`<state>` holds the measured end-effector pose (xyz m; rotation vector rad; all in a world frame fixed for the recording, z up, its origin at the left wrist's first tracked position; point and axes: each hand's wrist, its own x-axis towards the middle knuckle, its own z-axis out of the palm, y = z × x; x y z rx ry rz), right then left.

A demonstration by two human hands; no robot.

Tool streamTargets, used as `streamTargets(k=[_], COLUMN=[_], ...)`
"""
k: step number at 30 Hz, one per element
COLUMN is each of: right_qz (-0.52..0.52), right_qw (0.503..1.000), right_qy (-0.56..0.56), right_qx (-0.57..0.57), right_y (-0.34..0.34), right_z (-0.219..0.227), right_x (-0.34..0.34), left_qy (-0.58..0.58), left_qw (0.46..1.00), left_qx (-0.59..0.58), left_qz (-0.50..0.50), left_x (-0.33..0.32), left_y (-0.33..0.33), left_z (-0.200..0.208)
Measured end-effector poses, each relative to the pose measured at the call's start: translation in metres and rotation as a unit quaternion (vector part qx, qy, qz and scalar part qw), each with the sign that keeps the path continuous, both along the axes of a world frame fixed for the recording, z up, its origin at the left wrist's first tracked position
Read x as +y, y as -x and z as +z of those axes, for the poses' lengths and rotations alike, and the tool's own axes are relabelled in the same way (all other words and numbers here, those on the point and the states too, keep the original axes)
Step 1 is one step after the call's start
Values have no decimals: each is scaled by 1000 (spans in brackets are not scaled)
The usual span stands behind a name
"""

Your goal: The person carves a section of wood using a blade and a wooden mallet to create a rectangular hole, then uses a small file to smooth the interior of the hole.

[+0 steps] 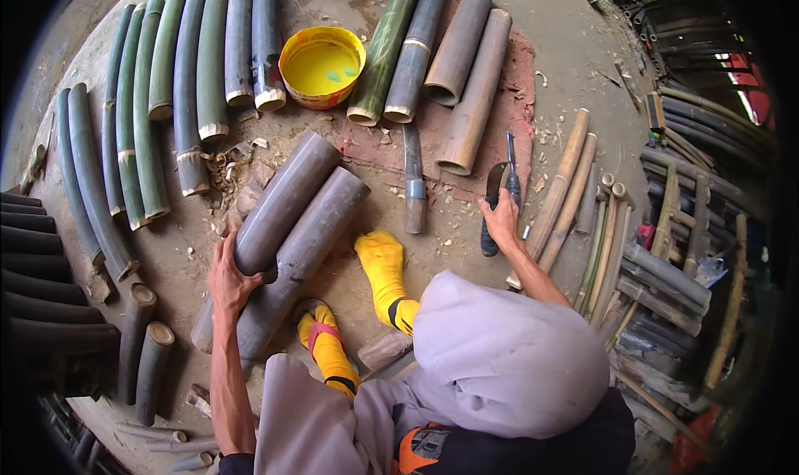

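Observation:
My left hand (231, 277) is closed on a thick dark bamboo tube (287, 200), its fingers over the left side and its thumb at the gap beside the neighbouring tube. That second thick bamboo tube (312, 238) lies alongside on the right, both slanting up and away from me. My right hand (502, 221) is down at a knife (488, 238) with a dark handle and short curved blade, fingers closed around where handle and blade meet. Touching or very near its fingertips is a slim chisel-like tool (513, 184) with a dark handle; the hand partly hides both tools.
A yellow bucket (323, 67) with yellowish liquid stands ahead, between rows of green and grey bamboo tubes (212, 67). More thick tubes (474, 92) lie on a reddish mat (520, 101). Thin bamboo poles (566, 192) lie at right, short pieces (154, 367) at left. My yellow-socked feet (384, 271) are close by.

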<state>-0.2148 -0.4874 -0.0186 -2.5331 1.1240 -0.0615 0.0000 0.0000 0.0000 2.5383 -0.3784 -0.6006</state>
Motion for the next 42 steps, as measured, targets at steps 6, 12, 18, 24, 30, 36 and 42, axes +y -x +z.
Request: streamTargets(k=[6,12,18,24,30,36,42], right_qz=[28,7,276,479,441,627,719], right_qw=[999,1000,954,876,835,771,679], right_qy=[6,12,-15,33,-84,47,139], right_qx=[32,-12,-115,32,-319,-95,-51], right_y=[9,0,-86,-127,-131,-148,-193], right_z=[-42,-16,119,127,109,36,-9], right_x=[-12,-3,74,107,128,180,192], left_qy=[16,-65,-54,-44,-23,164,229], left_qw=[999,990,971,955,991,961,908], left_qx=[-34,-95,-116,-98,-25,48,79], left_qz=[11,-78,-200,-276,-129,216,340], left_x=[1,-22,-66,-82,-6,56,76], left_y=[-15,-40,-52,-55,-40,-3,22], left_z=[44,95,122,131,116,90,75])
